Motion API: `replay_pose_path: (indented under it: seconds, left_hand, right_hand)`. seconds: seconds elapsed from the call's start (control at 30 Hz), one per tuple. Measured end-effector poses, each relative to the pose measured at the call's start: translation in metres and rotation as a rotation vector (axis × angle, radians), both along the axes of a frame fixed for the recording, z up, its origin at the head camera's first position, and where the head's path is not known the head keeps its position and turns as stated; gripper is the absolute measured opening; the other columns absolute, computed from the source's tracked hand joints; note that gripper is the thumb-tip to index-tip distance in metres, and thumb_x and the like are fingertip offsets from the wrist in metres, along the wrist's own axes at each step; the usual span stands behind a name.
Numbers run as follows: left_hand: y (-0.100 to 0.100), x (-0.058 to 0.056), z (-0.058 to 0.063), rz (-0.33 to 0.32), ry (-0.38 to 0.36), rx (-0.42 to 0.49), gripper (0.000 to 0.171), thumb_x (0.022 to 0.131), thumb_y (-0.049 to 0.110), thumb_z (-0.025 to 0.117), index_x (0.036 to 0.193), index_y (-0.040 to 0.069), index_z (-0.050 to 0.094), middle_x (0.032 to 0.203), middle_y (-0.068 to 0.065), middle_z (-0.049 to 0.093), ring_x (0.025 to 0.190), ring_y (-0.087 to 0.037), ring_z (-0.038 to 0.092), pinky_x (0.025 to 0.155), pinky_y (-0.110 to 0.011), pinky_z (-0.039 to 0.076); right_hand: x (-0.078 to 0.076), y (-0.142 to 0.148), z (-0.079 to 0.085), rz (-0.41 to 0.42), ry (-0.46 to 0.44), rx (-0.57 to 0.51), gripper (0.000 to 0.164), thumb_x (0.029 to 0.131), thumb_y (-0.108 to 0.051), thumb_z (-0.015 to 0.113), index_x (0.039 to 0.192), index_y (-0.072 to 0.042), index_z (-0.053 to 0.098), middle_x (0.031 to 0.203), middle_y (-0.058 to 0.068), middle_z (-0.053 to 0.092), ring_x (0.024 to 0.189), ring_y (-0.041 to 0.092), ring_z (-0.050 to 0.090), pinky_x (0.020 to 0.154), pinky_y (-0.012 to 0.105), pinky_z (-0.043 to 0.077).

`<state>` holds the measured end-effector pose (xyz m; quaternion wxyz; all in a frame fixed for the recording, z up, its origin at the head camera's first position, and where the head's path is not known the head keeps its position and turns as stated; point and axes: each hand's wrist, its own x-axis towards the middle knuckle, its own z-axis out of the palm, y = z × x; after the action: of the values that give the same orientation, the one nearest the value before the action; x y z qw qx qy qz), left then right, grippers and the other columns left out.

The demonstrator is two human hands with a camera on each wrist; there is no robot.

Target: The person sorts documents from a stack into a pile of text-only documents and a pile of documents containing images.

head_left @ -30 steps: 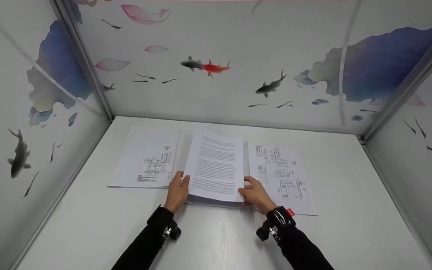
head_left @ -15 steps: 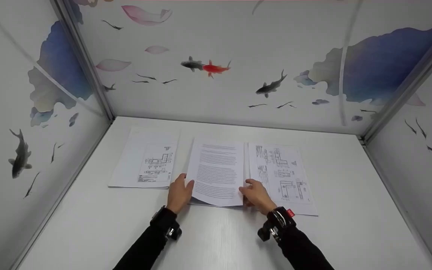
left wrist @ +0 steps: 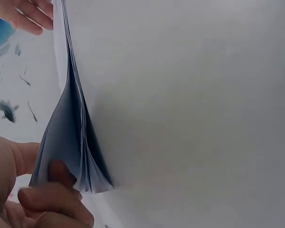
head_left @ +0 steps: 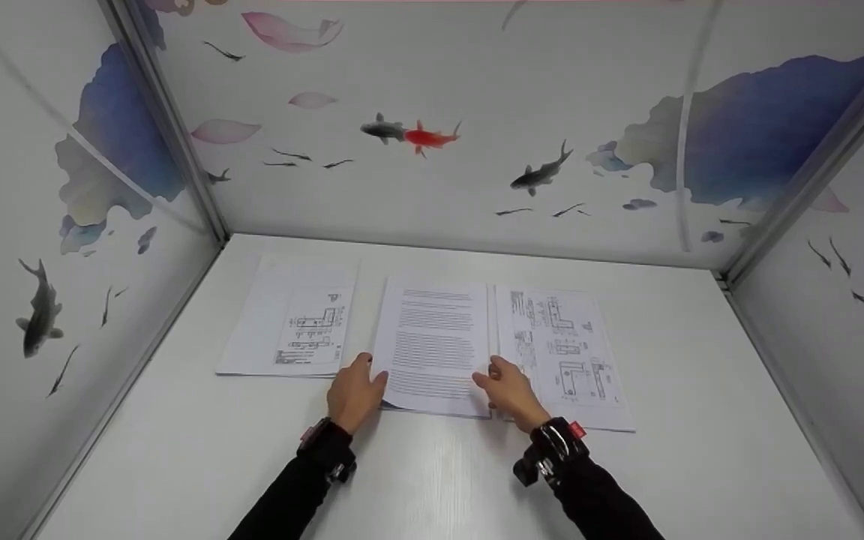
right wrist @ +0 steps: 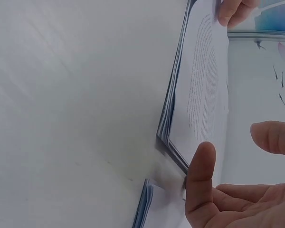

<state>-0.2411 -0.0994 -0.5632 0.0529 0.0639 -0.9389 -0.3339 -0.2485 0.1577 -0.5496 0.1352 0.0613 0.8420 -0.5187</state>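
A stack of printed paper [head_left: 436,345] lies on the table between my hands, with lines of text on its top sheet. My left hand [head_left: 355,394] holds its near left corner. Seen from the left wrist, the sheets [left wrist: 61,133] bow upward there, thumb on one side and curled fingers [left wrist: 57,199] on the other. At the near right corner is my right hand [head_left: 513,394]. In the right wrist view its thumb stands apart from the fingers, and a fingertip [right wrist: 202,159] is by the edge of the stack. Nothing is pinched between them.
Left of the stack lies a second pile of paper [head_left: 252,337] with a technical drawing on top. Another pile with drawings [head_left: 589,405] lies close on the right. A white table [head_left: 432,480] carries all three, with printed wall panels [head_left: 432,202] behind and beside it.
The top sheets, raised and curved before, have come down flat on the stack. My left hand has moved slightly back toward me. The right thumb and fingers have loosened from the right edge.
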Motion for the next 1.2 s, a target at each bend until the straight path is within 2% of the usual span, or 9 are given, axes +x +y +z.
replay_pose_path:
  seconds: [0.2,0.4,0.63,0.73,0.8,0.97,1.1,1.2]
  left_hand:
    - [-0.006,0.006,0.001,0.01,0.006,-0.062,0.038,0.089,0.024,0.068,0.118,-0.001,0.064,0.103,-0.019,0.065,0.086,-0.03,0.065,0.067,-0.044,0.052]
    - [-0.01,0.006,-0.001,-0.048,-0.035,-0.088,0.032,0.09,0.017,0.065,0.113,-0.006,0.065,0.099,-0.019,0.06,0.081,-0.027,0.06,0.065,-0.043,0.049]
    - [-0.01,0.007,-0.001,-0.097,-0.036,-0.123,0.016,0.087,0.001,0.059,0.1,-0.006,0.066,0.088,-0.015,0.057,0.072,-0.023,0.052,0.058,-0.038,0.043]
    - [-0.012,0.007,0.001,-0.12,-0.047,-0.133,0.018,0.085,-0.002,0.058,0.102,-0.005,0.065,0.089,-0.016,0.057,0.074,-0.023,0.053,0.06,-0.039,0.045]
    - [-0.016,0.006,0.004,-0.119,-0.051,-0.109,0.024,0.085,-0.001,0.058,0.108,-0.005,0.065,0.094,-0.017,0.06,0.08,-0.026,0.056,0.065,-0.042,0.048]
    - [-0.04,-0.005,0.012,-0.055,-0.044,-0.031,0.035,0.088,0.009,0.062,0.121,-0.003,0.063,0.106,-0.02,0.064,0.097,-0.032,0.062,0.077,-0.047,0.051]
    - [-0.068,-0.016,0.017,0.021,-0.035,-0.018,0.035,0.09,0.015,0.064,0.119,-0.005,0.063,0.108,-0.022,0.065,0.1,-0.034,0.063,0.08,-0.049,0.051]
    - [-0.085,-0.019,0.016,0.05,-0.04,-0.01,0.036,0.09,0.015,0.063,0.119,-0.007,0.063,0.109,-0.024,0.065,0.1,-0.035,0.062,0.081,-0.049,0.05]
  right_hand:
    - [-0.001,-0.001,-0.003,0.004,-0.012,0.007,0.067,0.096,-0.024,0.06,0.149,0.005,0.032,0.147,0.03,0.041,0.132,0.04,0.048,0.08,0.035,0.056]
    - [-0.001,-0.002,-0.002,0.006,-0.013,0.015,0.066,0.096,-0.025,0.059,0.149,0.005,0.032,0.147,0.029,0.042,0.132,0.04,0.047,0.082,0.035,0.056]
    - [0.0,-0.003,-0.001,0.006,-0.01,-0.003,0.066,0.096,-0.025,0.06,0.148,0.007,0.034,0.146,0.03,0.042,0.133,0.039,0.046,0.082,0.036,0.056]
    - [-0.001,-0.003,-0.001,-0.004,-0.017,-0.001,0.066,0.096,-0.026,0.06,0.148,0.006,0.035,0.147,0.029,0.042,0.133,0.038,0.047,0.082,0.035,0.056]
    - [-0.001,-0.003,-0.002,-0.007,-0.02,-0.002,0.065,0.096,-0.026,0.06,0.147,0.005,0.035,0.147,0.029,0.043,0.133,0.038,0.048,0.081,0.034,0.056]
    - [-0.001,-0.002,0.0,0.001,0.005,-0.027,0.06,0.095,-0.024,0.061,0.145,0.002,0.041,0.146,0.028,0.044,0.131,0.039,0.049,0.081,0.035,0.056]
    - [-0.001,-0.001,0.0,0.004,0.03,-0.041,0.05,0.095,-0.023,0.061,0.139,-0.002,0.05,0.142,0.026,0.049,0.126,0.037,0.052,0.079,0.035,0.056]
    - [0.0,0.0,-0.001,0.006,0.029,-0.041,0.046,0.095,-0.023,0.062,0.135,-0.004,0.054,0.137,0.023,0.053,0.121,0.034,0.056,0.077,0.033,0.055]
